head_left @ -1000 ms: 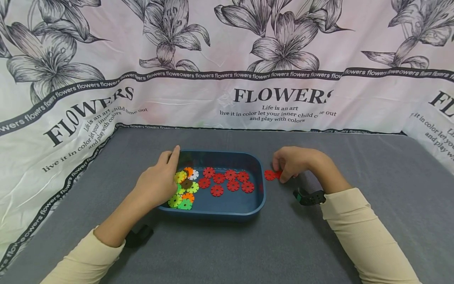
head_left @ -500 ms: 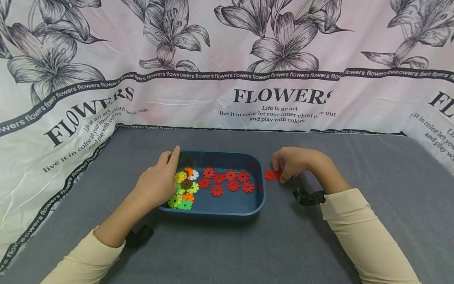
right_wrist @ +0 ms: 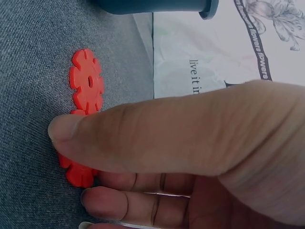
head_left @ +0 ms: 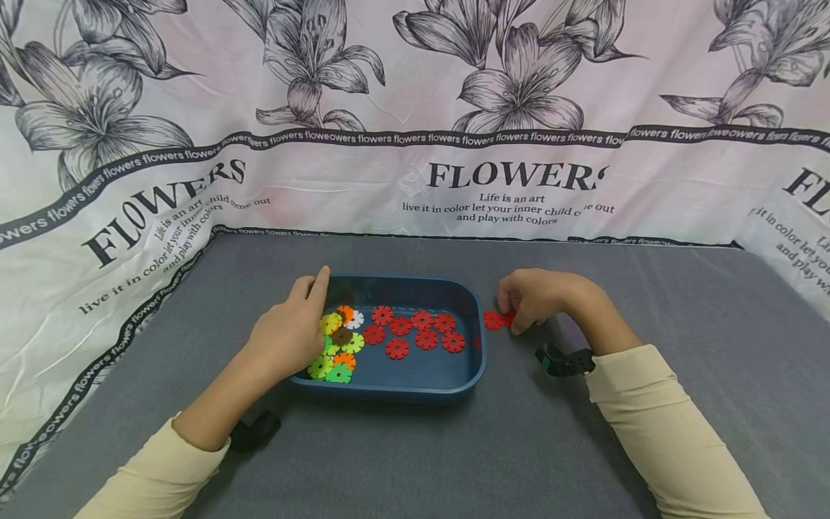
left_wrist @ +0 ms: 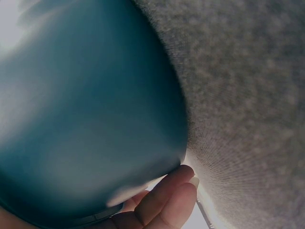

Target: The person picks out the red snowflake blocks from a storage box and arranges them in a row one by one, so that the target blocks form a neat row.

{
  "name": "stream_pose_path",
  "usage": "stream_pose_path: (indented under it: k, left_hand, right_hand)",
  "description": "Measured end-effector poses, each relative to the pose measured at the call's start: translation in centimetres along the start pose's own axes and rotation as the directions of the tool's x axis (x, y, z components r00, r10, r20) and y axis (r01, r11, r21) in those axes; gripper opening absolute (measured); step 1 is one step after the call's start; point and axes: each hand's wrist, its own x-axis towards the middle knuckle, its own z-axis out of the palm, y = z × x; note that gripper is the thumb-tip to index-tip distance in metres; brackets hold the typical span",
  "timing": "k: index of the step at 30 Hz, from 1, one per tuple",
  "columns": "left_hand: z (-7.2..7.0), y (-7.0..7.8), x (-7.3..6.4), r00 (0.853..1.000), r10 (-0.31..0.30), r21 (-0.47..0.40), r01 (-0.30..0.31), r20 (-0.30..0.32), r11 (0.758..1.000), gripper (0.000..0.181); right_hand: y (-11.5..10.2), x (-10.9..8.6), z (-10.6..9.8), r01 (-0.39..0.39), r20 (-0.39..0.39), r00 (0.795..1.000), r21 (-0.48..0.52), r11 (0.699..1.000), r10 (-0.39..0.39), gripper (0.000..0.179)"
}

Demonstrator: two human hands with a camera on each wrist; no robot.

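Observation:
A dark blue plastic basin (head_left: 402,391) sits on the grey cloth. My left hand (head_left: 288,333) grips its left end; in the left wrist view fingertips (left_wrist: 177,202) curl at the basin's outer wall (left_wrist: 109,109). Several red notched flower-shaped discs (head_left: 397,349) lie flat inside, right of a heap of green, yellow, orange, brown and white discs (head_left: 339,373), part of which my left hand hides. Beyond the right wall, my right hand (head_left: 534,297) pinches a red disc (right_wrist: 78,175), its thumb covering the middle. Another red disc (right_wrist: 80,71) lies edge to edge with it on the cloth.
Grey cloth (head_left: 402,461) covers the table. A white curtain (head_left: 324,187) printed with flowers and lettering hangs along the back and left. A black wrist device (head_left: 255,432) is at the left wrist, a black strap (head_left: 567,362) at the right.

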Motion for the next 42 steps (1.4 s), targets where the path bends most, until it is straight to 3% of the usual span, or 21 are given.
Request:
stream_pose_path:
  k: [5,7,9,10,12,14,16,18,19,20,23,25,28,31,34,36,40,41,42]
  left_hand:
    - [0.1,-0.1,0.1,1.0,0.002,-0.003,-0.002,0.001,1.0,0.079]
    - [0.0,-0.1,0.1,1.0,0.0,-0.003,0.0,0.005,1.0,0.079]
    - [0.0,-0.1,0.2,1.0,-0.004,-0.004,0.004,0.008,1.0,0.079]
    - [0.0,-0.1,0.2,1.0,-0.006,-0.005,0.007,0.011,1.0,0.08]
    - [0.0,-0.1,0.2,1.0,-0.009,-0.006,0.009,0.014,1.0,0.079]
    - [0.0,-0.1,0.2,1.0,-0.009,-0.009,0.009,0.015,1.0,0.079]
    - [0.0,0.0,0.1,1.0,-0.008,-0.011,0.008,0.014,1.0,0.079]
    - [0.0,0.0,0.0,1.0,-0.008,-0.014,0.008,0.014,1.0,0.079]
    - [0.0,-0.1,0.0,1.0,-0.009,-0.014,0.009,0.014,1.0,0.079]
    - [0.0,-0.1,0.0,1.0,-0.01,-0.014,0.011,0.016,1.0,0.08]
    - [0.1,-0.2,-0.2,1.0,-0.015,-0.015,0.015,0.019,1.0,0.08]
    - [0.2,-0.3,-0.2,1.0,-0.018,-0.017,0.019,0.022,1.0,0.08]
    - [0.2,-0.2,-0.2,0.999,-0.02,-0.021,0.021,0.026,1.0,0.08]
    - [0.2,-0.2,0.0,0.999,-0.022,-0.02,0.022,0.027,1.0,0.08]
    - [0.1,-0.1,0.1,1.0,-0.019,-0.015,0.019,0.023,1.0,0.081]
    - [0.0,0.0,0.2,1.0,-0.018,-0.011,0.019,0.022,1.0,0.082]
    - [-0.1,0.1,0.2,0.999,-0.023,-0.009,0.023,0.023,1.0,0.082]
    - [-0.1,0.1,0.2,0.999,-0.026,-0.009,0.026,0.024,1.0,0.082]
    - [0.0,0.1,0.2,0.999,-0.028,-0.01,0.028,0.025,1.0,0.082]
  right_hand:
    - [-0.3,-0.8,-0.6,0.004,-0.033,0.999,-0.038,0.999,-0.005,0.033]
    - [-0.7,-1.4,-1.0,0.022,-0.094,0.995,-0.068,0.997,-0.028,0.034]
    - [-1.5,-2.0,-1.2,0.062,-0.196,0.977,-0.098,0.993,-0.08,0.03]
    - [-2.0,-2.2,-1.3,0.094,-0.254,0.96,-0.112,0.989,-0.12,0.026]
    - [-3.3,-2.4,-1.2,0.17,-0.372,0.904,-0.146,0.975,-0.213,0.017]
    - [-5.0,-2.3,-0.6,0.246,-0.462,0.83,-0.197,0.949,-0.311,0.011]
    - [-6.7,-2.0,0.3,0.317,-0.499,0.767,-0.252,0.914,-0.403,0.007]
    - [-8.4,-1.5,1.4,0.363,-0.474,0.751,-0.285,0.887,-0.46,0.008]
    - [-9.2,-1.2,2.0,0.379,-0.438,0.76,-0.301,0.875,-0.48,0.01]
    - [-10.0,-0.8,2.6,0.386,-0.388,0.783,-0.309,0.869,-0.486,0.014]
    - [-11.8,0.7,4.2,0.356,-0.181,0.885,-0.33,0.874,-0.429,0.034]
    - [-12.5,1.8,5.2,0.32,-0.059,0.929,-0.366,0.874,-0.365,0.049]
    - [-12.8,3.3,6.5,0.292,0.031,0.951,-0.429,0.855,-0.309,0.061]
    - [-12.6,4.1,7.4,0.31,0.018,0.939,-0.479,0.821,-0.344,0.064]
    - [-12.1,4.3,7.9,0.356,-0.035,0.906,-0.474,0.805,-0.422,0.057]
    - [-11.7,4.4,8.0,0.43,-0.085,0.854,-0.44,0.788,-0.513,0.043]
    - [-11.1,4.7,8.1,0.567,-0.147,0.739,-0.391,0.725,-0.657,0.011]
    - [-11.0,4.8,8.1,0.584,-0.152,0.721,-0.391,0.712,-0.676,0.007]
    - [-11.0,4.8,8.2,0.585,-0.155,0.719,-0.392,0.71,-0.677,0.006]
